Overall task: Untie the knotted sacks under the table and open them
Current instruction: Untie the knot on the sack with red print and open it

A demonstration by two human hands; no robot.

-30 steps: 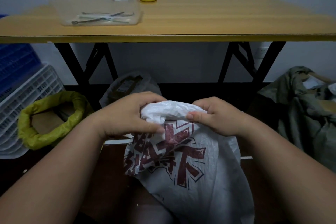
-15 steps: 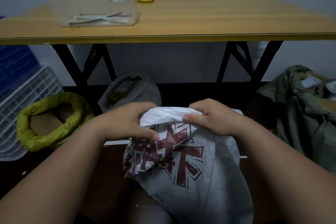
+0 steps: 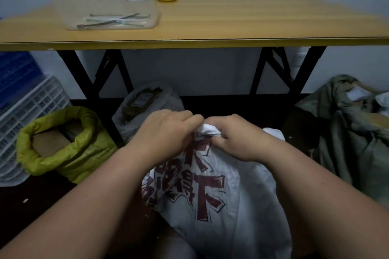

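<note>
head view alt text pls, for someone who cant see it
Both hands, left hand and right hand, grip the bunched top of a white printed sack on the floor before a wooden table; an open yellow sack sits at left.

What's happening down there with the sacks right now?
A person crouched before the wooden table works on the white woven sack with dark red print. The left hand and right hand both pinch its bunched top, which looks closed. The yellow-green woven sack to the left already stands open.

Crinkly white plastic sack (image 3: 231, 206), smooth wooden tabletop (image 3: 242, 21)
</note>
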